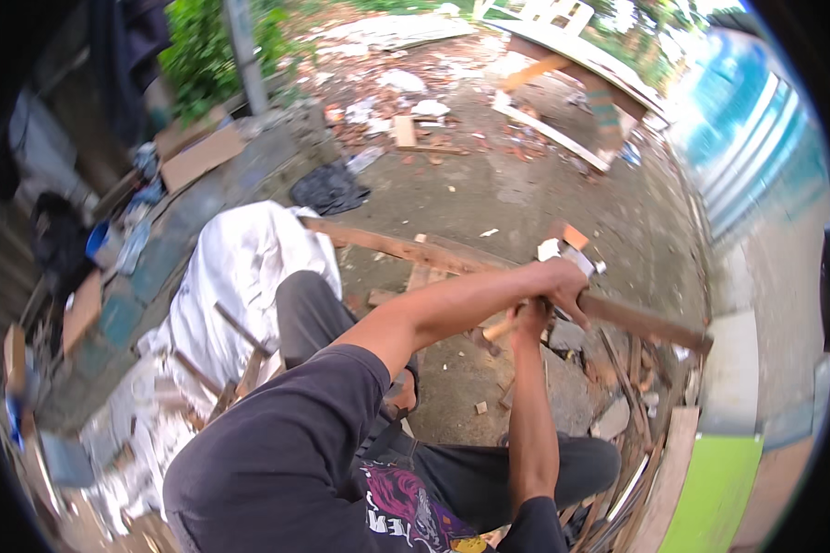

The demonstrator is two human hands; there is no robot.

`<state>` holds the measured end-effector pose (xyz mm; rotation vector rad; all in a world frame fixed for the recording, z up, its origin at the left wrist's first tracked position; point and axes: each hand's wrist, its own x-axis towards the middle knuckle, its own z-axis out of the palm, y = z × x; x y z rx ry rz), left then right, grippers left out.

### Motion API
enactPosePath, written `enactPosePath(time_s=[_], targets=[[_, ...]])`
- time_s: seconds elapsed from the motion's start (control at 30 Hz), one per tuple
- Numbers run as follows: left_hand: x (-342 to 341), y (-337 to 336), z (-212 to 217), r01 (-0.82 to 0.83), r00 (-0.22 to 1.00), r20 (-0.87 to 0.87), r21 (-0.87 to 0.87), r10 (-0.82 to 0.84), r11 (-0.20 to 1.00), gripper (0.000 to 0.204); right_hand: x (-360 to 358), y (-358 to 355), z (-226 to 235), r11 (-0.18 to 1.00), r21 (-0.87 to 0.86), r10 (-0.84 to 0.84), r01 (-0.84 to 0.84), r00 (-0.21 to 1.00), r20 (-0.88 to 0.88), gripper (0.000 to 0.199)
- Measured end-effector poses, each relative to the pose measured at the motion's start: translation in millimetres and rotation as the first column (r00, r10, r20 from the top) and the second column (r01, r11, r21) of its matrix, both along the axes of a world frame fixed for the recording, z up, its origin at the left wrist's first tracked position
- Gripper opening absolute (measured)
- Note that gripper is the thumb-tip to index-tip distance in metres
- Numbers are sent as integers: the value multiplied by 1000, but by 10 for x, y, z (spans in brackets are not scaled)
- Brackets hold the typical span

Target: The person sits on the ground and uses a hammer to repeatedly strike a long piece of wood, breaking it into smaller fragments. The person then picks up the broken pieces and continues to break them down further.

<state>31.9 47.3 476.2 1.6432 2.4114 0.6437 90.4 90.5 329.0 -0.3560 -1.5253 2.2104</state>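
Note:
A long wooden beam [406, 247] slants across in front of me, from the white cloth on the left to the lower right. My left hand [563, 281] is closed at the beam's right part, its thumb hanging over the near side. A small white and orange object [574, 238] sticks out just beyond it; its kind is unclear, and the fingers' grip is hidden. Below and close against it, my right hand [528, 321] is closed around the wooden handle of a hammer [489, 341], whose dark head points left and down.
White cloth [258, 240] covers a heap at my left, with wood scraps on it. A black plastic bag [330, 188] lies beyond the beam. Sticks and rubble [632, 378] crowd the right side, near a green panel [710, 488]. Farther off stands a tilted board structure [581, 55].

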Motion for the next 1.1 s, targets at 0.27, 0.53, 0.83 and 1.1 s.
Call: enactPosePath(time_s=[0.27,0.53,0.83,1.1], targets=[[-634,-1643,-1649,-935,-75,316,308,946,-177,90,317,-138,-647,962,-239,-85,134,975,205,40],[-765,-1989,-2671,-953,-292,955,-287,44,-102,127,544,-93,-574,949,-299,-19,99,965,261,42],[-1240,-1811,-2023,-999,-12,990,-5,140,-51,120,49,197,-565,970,-238,-5,48,985,175,53],[-1505,-2271,-1913,-996,5,962,30,272,-88,119,-235,-252,-136,990,-132,-10,49,961,278,65]])
